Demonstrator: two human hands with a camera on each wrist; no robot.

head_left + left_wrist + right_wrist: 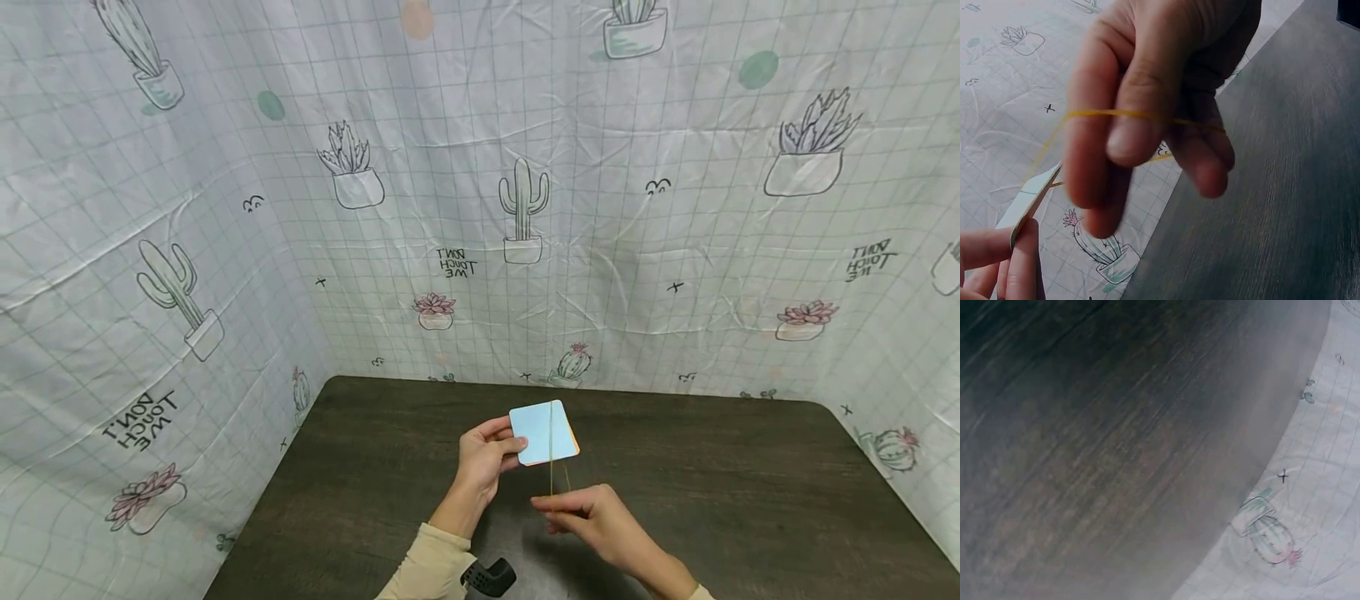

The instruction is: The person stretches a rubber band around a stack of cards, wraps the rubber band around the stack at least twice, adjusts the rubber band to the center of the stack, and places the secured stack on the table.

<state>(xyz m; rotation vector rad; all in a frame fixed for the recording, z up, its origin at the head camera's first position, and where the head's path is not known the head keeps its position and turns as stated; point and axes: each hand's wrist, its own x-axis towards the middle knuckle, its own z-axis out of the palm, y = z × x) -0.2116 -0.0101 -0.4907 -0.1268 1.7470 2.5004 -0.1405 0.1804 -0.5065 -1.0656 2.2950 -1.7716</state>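
In the head view my left hand grips a small stack of square cards with rounded corners, light blue card on top and an orange edge showing beneath. A thin yellow rubber band runs across the cards and stretches down to my right hand, whose bent fingers hold its near end. Seen from the left wrist, the rubber band passes over the right thumb and fingers, and the left fingers pinch the cards' edge. Neither hand appears in the right wrist view.
Both hands are above a dark wood-grain table. A pale cloth printed with cacti and grid lines hangs behind it and along the sides. A black device sits at the left wrist, by the beige sleeve.
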